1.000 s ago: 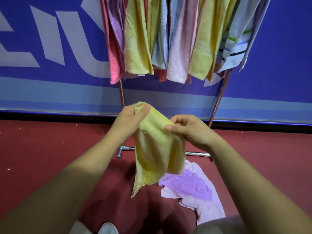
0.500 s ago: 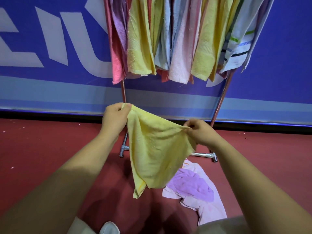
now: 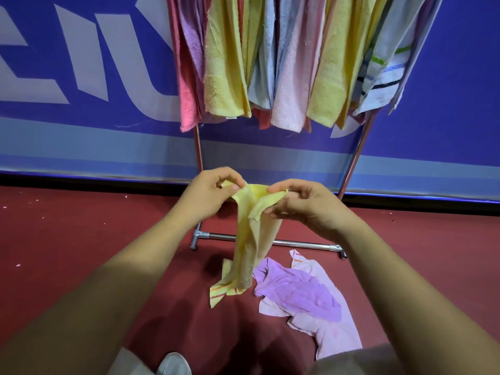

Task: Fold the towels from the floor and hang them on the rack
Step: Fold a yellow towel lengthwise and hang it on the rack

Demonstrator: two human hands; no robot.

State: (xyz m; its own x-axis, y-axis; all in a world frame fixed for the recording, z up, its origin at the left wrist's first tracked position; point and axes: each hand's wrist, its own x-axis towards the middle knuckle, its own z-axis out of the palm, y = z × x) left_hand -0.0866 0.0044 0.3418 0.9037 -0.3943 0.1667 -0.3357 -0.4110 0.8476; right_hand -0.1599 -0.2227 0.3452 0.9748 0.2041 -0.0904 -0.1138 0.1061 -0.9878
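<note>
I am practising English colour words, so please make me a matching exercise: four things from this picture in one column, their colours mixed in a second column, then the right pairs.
Things:
1 held towel
2 top towel on the floor
3 floor
4 wall

Colours:
A blue
B yellow
C dark red
D purple

Pairs: 1-B, 2-D, 3-C, 4-A

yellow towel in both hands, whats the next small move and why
Probably lift the yellow towel toward the rack: left hand and right hand pinch its top corners close together, so it hangs as a narrow folded strip.
</note>
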